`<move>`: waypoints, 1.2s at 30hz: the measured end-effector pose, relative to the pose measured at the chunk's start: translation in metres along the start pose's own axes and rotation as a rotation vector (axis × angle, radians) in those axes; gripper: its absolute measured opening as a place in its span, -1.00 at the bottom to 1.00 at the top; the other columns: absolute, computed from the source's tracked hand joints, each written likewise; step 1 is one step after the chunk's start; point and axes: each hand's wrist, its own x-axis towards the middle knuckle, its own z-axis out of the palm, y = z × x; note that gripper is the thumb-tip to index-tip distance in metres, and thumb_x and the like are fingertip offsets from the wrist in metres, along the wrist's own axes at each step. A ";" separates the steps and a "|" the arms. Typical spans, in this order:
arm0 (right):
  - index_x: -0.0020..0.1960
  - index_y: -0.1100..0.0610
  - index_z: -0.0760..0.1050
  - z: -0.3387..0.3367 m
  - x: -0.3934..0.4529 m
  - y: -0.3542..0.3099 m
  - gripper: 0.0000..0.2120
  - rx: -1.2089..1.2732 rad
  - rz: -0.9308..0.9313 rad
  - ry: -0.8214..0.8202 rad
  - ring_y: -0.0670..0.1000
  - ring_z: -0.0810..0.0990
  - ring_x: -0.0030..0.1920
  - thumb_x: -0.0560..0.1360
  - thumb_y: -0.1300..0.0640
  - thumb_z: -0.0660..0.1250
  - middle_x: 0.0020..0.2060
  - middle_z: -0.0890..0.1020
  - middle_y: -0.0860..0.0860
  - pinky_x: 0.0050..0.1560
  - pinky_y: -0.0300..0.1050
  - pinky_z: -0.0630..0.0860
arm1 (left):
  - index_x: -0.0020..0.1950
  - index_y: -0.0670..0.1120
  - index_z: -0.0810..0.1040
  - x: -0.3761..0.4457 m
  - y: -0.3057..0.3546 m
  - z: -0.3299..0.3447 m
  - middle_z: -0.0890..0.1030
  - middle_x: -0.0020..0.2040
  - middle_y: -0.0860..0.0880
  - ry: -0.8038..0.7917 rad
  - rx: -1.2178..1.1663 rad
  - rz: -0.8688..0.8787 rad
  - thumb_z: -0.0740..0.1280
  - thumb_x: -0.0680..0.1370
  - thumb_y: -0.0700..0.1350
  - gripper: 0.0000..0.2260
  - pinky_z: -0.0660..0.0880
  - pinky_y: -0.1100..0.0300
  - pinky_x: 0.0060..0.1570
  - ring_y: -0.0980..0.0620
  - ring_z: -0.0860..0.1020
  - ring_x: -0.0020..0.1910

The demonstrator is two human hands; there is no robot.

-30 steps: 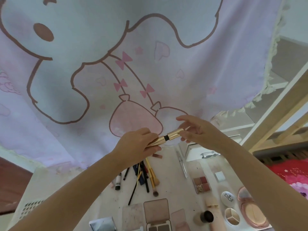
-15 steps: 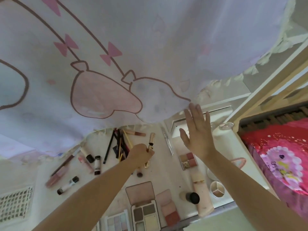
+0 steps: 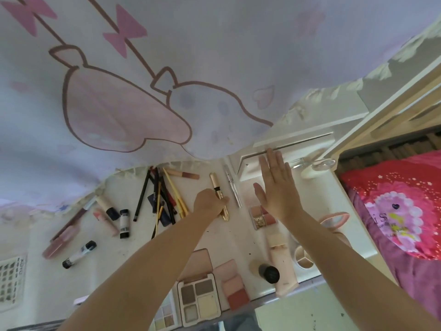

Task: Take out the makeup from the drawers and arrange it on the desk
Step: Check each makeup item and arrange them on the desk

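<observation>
Lilac printed curtain [image 3: 167, 68] fills the far half of the view and drapes over the far edge of the white desk [image 3: 133, 254], hiding whatever lies behind its frilled hem; the tops of the pencils and brushes [image 3: 162, 192] run under it. Near the bottom edge the eyeshadow palette [image 3: 199, 299] and a smaller pale palette to its left are partly cut off by the person's forearms and the frame. The left hand [image 3: 210, 203] has its fingers curled round the gold tube [image 3: 218, 194], which lies lengthwise on the desk between the pencils and a slim silver tweezer-like piece [image 3: 232, 187]; the grip covers the tube's middle, so whether the near end touches the desk I cannot tell. The right hand [image 3: 276, 187] is spread flat with straight fingers, palm toward the white drawer unit [image 3: 286, 144] at far right, and hides part of a small blush quad [image 3: 261, 216]. A second ago both hands held the gold tube up in the air against the curtain; now it is down on the desk in the left hand alone, and the right hand has let go. Bare desk shows left of centre, between the black-capped tubes [image 3: 124, 220] and the forearm. To the right the desk ends just beside red bedding [image 3: 393, 206].
</observation>
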 end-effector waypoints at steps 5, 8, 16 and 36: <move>0.36 0.37 0.21 0.006 0.004 -0.004 -0.41 0.033 0.030 0.018 0.27 0.01 0.36 0.41 0.27 0.35 0.35 0.26 0.35 0.32 0.29 0.20 | -0.37 -0.08 0.32 -0.003 0.001 0.000 0.43 -0.40 0.01 -0.026 0.039 0.048 0.28 0.50 0.03 -0.68 0.30 0.31 -0.44 0.12 0.40 -0.43; 0.35 0.39 0.22 0.007 0.003 -0.005 -0.40 0.033 0.042 0.022 0.29 0.03 0.35 0.39 0.29 0.37 0.34 0.27 0.37 0.30 0.32 0.23 | -0.14 -0.11 0.44 -0.009 -0.010 -0.004 0.45 -0.19 0.02 -0.070 0.080 0.140 0.25 0.53 -0.02 -0.83 0.37 0.27 -0.24 0.06 0.44 -0.22; 0.36 0.39 0.18 0.005 0.002 -0.006 -0.32 0.014 0.047 -0.025 0.29 0.01 0.35 0.34 0.31 0.42 0.35 0.24 0.37 0.29 0.35 0.25 | 0.17 -0.13 0.39 -0.023 -0.039 -0.040 0.49 0.07 -0.10 0.161 0.522 0.255 0.12 0.57 -0.12 -0.79 0.40 0.16 -0.24 -0.07 0.52 -0.04; 0.22 0.19 0.37 0.070 0.055 -0.103 -0.70 -0.153 -0.259 -0.474 0.13 0.41 0.16 0.56 0.07 0.09 0.14 0.50 0.10 0.08 -0.04 0.36 | 0.20 -0.12 0.41 -0.037 -0.093 -0.076 0.46 0.14 -0.07 0.271 0.646 0.441 0.10 0.57 -0.11 -0.75 0.42 0.14 -0.05 -0.05 0.42 0.14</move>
